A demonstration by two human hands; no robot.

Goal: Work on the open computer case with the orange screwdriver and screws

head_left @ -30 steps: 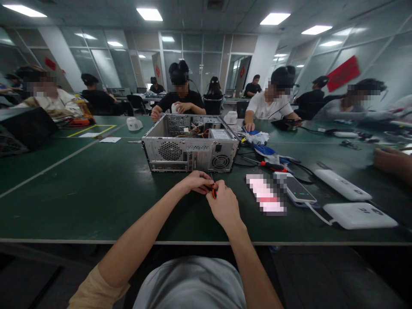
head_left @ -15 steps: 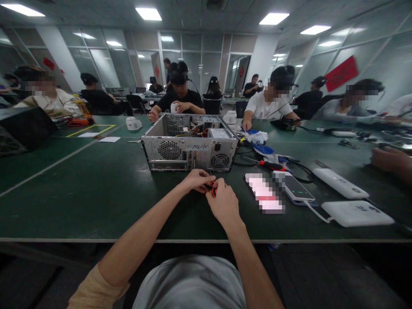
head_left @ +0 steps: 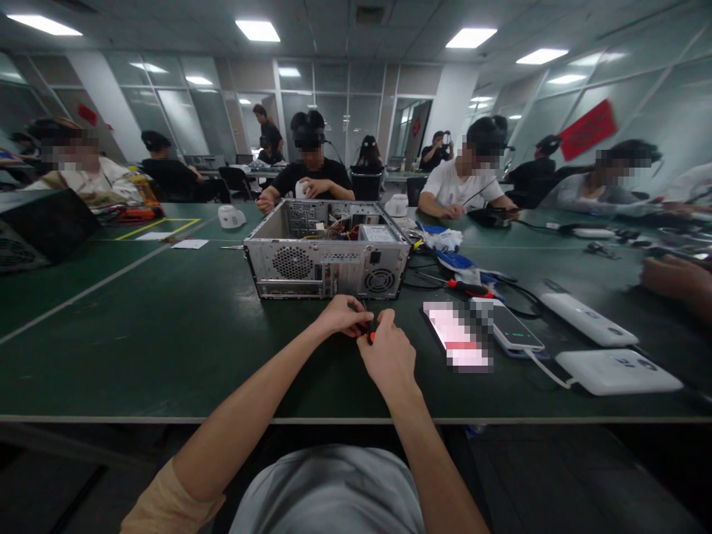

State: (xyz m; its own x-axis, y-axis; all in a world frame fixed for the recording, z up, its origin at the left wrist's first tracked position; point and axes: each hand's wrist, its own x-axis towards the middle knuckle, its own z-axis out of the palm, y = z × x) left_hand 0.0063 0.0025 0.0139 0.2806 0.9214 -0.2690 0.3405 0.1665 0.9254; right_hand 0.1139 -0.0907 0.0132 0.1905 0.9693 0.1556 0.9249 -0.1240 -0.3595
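Just in front of the open metal computer case point(head_left: 345, 261), both of my hands meet over the green table. My right hand point(head_left: 389, 347) is closed round the orange-and-black handle of what looks like a screwdriver point(head_left: 372, 336), with a thin shaft pointing toward the case. The fingers of my left hand point(head_left: 343, 315) pinch together at the front of that handle. Whether a small part is also between them I cannot make out. The case has its top side off. Cables show inside, and its back panel with vents and a fan grille faces me.
To the right lie a lit phone point(head_left: 457, 337), white power banks point(head_left: 617, 369), a red-and-black screwdriver point(head_left: 472, 288) and cables. A dark computer case point(head_left: 47, 222) stands far left. Several people sit across the table; a person's hand point(head_left: 676, 274) rests at the right edge.
My hands stay together before the case; my right fingers have shifted on the handle, showing more of its black part. Across the table, a person in white has drawn a hand back.
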